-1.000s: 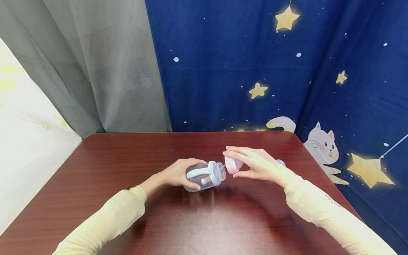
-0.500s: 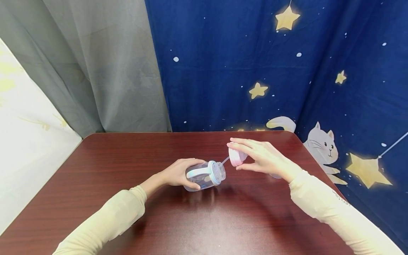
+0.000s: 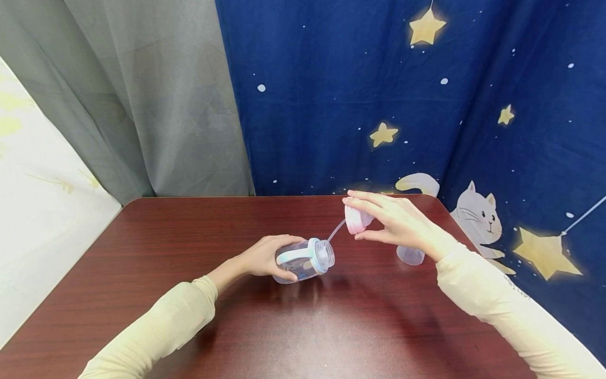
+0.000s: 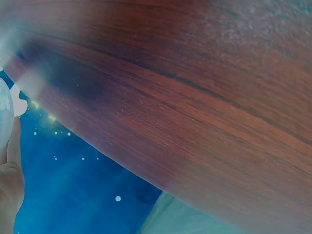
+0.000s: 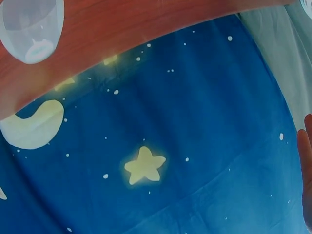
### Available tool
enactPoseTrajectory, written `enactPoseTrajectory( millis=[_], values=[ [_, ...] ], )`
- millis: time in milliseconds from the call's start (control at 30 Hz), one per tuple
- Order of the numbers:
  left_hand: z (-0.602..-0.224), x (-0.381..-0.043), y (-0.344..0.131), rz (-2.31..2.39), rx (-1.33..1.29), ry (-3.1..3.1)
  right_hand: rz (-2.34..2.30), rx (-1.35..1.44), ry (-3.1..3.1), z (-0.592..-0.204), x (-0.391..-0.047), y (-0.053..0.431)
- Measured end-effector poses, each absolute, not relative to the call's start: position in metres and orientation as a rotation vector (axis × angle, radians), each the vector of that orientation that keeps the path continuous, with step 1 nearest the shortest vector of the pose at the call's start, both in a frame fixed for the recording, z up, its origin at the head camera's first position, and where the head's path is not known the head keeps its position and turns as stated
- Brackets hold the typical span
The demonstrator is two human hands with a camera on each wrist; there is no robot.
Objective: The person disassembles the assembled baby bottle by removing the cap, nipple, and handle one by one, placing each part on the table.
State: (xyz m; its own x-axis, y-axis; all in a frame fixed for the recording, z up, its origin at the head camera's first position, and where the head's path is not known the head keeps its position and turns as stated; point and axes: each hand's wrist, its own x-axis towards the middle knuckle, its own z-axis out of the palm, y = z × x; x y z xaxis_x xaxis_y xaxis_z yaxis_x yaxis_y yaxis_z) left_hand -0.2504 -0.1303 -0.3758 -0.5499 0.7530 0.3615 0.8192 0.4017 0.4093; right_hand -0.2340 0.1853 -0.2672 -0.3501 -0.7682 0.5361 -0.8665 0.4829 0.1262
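In the head view my left hand (image 3: 267, 257) grips a clear baby bottle (image 3: 307, 267) with pale handles. The bottle lies tilted low over the table, its uncovered mouth facing right. My right hand (image 3: 402, 221) pinches a pink screw lid (image 3: 355, 221) between fingers and thumb, up and to the right of the mouth. From the lid a thin translucent straw (image 3: 335, 230) slants down to the bottle mouth, its lower end there. In the left wrist view the bottle (image 4: 5, 117) shows only as a sliver by the hand (image 4: 9, 187). Fingers (image 5: 306, 161) edge the right wrist view.
A clear dome cap (image 3: 410, 256) stands on the brown table (image 3: 199, 221), just beyond and below my right wrist. That same cap (image 5: 31, 31) appears at the top left of the right wrist view. Behind the table hang a blue star curtain (image 3: 331, 105) and a grey curtain (image 3: 184, 105).
My right hand has moved up and right with the pink lid, drawing more of the straw out of the bottle. The dome cap shows more. My left hand and the bottle have stayed nearly still.
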Motion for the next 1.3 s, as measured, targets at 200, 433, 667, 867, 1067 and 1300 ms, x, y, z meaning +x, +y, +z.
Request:
enactPoseTrajectory(
  millis=[200, 433, 667, 867, 1067, 1300],
  values=[
    [-0.376, -0.251, -0.13, -0.837, -1.432, -2.526, 0.251, 1.32, -2.186, -0.261, -0.237, 0.188],
    [-0.376, -0.251, -0.129, -0.856, -1.451, -2.514, 0.247, 1.319, -2.166, -0.257, -0.239, 0.187],
    [-0.376, -0.251, -0.129, -0.866, -1.439, -2.527, 0.239, 1.301, -2.15, -0.249, -0.24, 0.187],
    [-0.377, -0.252, -0.129, -0.863, -1.432, -2.525, 0.263, 1.29, -2.145, -0.242, -0.242, 0.19],
    [-0.377, -0.251, -0.129, -0.88, -1.433, -2.525, 0.276, 1.285, -2.146, -0.237, -0.242, 0.195],
    [-0.376, -0.25, -0.129, -0.877, -1.427, -2.538, 0.232, 1.251, -2.127, -0.231, -0.241, 0.202]
  ],
)
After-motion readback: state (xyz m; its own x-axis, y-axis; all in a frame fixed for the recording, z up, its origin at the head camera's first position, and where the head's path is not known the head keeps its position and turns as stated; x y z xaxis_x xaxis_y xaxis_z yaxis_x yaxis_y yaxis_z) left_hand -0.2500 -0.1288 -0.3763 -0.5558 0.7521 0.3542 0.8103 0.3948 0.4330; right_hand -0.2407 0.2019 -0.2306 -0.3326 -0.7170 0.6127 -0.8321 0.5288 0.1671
